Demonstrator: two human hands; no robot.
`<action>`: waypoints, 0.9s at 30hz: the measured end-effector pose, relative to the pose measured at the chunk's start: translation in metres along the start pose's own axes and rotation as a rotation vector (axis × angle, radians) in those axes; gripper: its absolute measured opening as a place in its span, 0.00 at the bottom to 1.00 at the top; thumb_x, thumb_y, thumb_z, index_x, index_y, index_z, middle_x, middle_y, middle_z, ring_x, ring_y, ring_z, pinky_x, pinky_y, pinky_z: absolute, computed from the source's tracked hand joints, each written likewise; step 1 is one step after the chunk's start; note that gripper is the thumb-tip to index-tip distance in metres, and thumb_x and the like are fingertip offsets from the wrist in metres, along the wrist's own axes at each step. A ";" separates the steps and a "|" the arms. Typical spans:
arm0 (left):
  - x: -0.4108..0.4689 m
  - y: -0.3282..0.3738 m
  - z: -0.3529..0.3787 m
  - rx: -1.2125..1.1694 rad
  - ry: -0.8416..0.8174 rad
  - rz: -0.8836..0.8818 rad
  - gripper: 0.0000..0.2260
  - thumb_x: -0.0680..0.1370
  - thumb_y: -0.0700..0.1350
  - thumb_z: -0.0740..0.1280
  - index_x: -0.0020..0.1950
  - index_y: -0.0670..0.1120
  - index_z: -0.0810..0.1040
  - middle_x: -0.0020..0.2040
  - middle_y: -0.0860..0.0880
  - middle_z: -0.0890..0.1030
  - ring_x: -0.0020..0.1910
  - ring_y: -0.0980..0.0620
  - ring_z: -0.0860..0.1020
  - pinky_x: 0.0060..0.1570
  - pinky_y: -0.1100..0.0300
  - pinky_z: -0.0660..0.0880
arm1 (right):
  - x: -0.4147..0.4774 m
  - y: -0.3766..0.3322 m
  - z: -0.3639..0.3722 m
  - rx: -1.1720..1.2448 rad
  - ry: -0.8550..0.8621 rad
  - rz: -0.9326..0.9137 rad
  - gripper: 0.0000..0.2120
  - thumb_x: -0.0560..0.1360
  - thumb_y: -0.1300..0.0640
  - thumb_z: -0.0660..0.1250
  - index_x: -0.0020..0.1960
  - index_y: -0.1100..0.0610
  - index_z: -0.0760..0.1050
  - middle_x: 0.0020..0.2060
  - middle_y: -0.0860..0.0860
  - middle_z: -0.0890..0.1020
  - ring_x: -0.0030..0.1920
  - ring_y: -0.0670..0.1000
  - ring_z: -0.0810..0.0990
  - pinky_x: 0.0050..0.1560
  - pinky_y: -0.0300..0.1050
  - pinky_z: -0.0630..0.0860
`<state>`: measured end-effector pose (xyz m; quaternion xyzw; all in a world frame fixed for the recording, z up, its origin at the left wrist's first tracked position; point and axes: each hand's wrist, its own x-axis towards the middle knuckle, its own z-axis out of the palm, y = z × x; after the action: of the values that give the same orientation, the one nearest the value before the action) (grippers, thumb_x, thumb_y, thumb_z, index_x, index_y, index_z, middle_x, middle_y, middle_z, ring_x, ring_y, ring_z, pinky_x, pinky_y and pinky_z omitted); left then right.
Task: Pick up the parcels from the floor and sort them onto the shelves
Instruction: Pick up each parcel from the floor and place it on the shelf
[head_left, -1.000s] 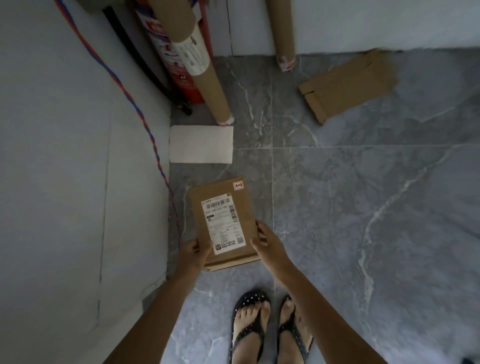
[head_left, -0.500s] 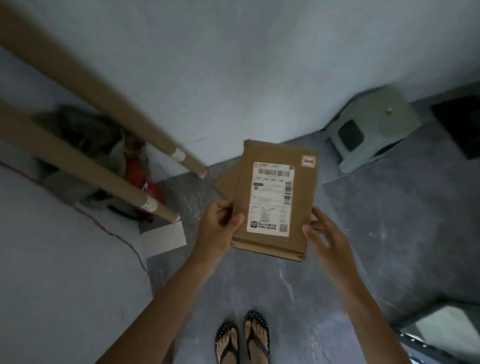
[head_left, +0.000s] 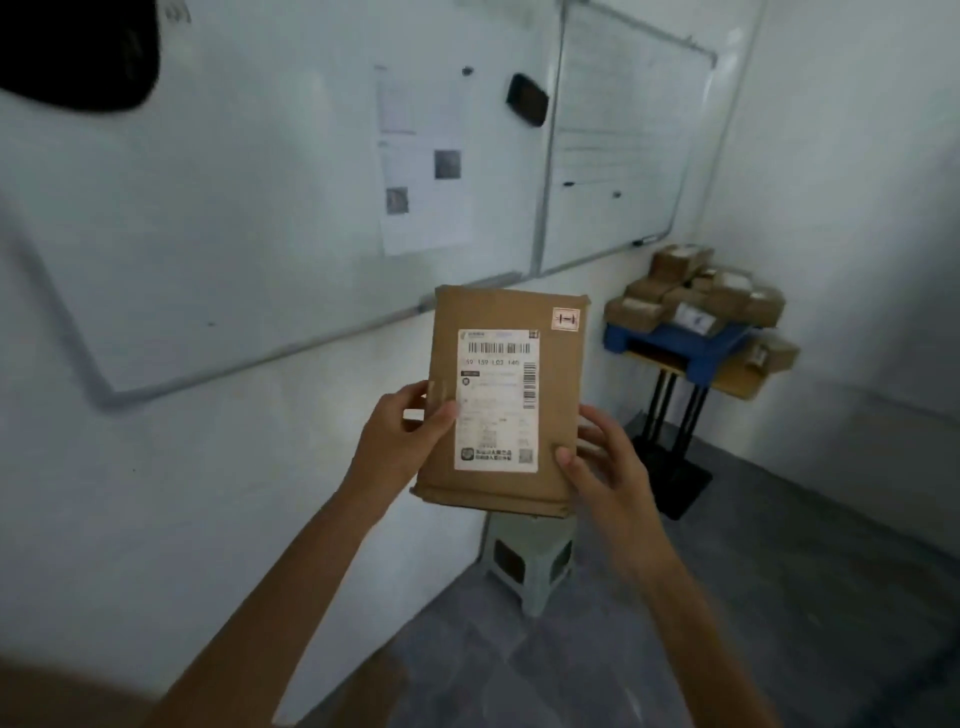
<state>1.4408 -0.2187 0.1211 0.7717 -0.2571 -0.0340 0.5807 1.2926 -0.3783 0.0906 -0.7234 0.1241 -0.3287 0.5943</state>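
I hold a flat brown cardboard parcel (head_left: 556, 395) upright in front of me, its white shipping label facing me. My left hand (head_left: 400, 441) grips its left edge, thumb on the front. My right hand (head_left: 605, 467) holds the lower right corner, thumb on the front face. At the far right a blue shelf tray (head_left: 675, 340) on a black-legged stand carries several brown parcels (head_left: 696, 291).
Two whiteboards (head_left: 260, 208) with pinned papers hang on the wall ahead. A pale green plastic stool (head_left: 530, 566) stands on the grey floor just below the parcel. The stand's black base (head_left: 675, 483) sits by the right corner wall.
The parcel went from the floor to chest height in both hands. My view swung up from the floor and cardboard tubes to the whiteboards and the parcel stand.
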 end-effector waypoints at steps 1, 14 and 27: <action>0.000 0.021 0.002 -0.015 -0.028 0.029 0.22 0.74 0.57 0.67 0.65 0.50 0.73 0.56 0.53 0.77 0.48 0.55 0.78 0.42 0.65 0.76 | -0.002 -0.017 -0.012 0.000 0.020 -0.025 0.24 0.71 0.50 0.68 0.65 0.45 0.68 0.59 0.47 0.77 0.56 0.42 0.78 0.51 0.41 0.80; -0.048 0.136 0.034 -0.106 -0.376 0.358 0.12 0.71 0.59 0.67 0.53 0.63 0.71 0.50 0.65 0.76 0.46 0.63 0.77 0.29 0.77 0.71 | -0.104 -0.110 -0.095 -0.053 0.319 -0.054 0.22 0.74 0.58 0.67 0.64 0.41 0.68 0.53 0.44 0.81 0.53 0.42 0.80 0.44 0.37 0.80; -0.131 0.193 0.132 -0.382 -0.738 0.438 0.23 0.69 0.55 0.72 0.63 0.56 0.73 0.52 0.56 0.78 0.46 0.61 0.78 0.39 0.71 0.73 | -0.232 -0.168 -0.169 -0.244 0.696 -0.024 0.28 0.66 0.45 0.69 0.64 0.40 0.68 0.57 0.45 0.79 0.57 0.45 0.78 0.57 0.49 0.79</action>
<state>1.2120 -0.3144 0.2221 0.5149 -0.5924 -0.2294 0.5755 0.9765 -0.3333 0.1856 -0.6352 0.3487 -0.5448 0.4222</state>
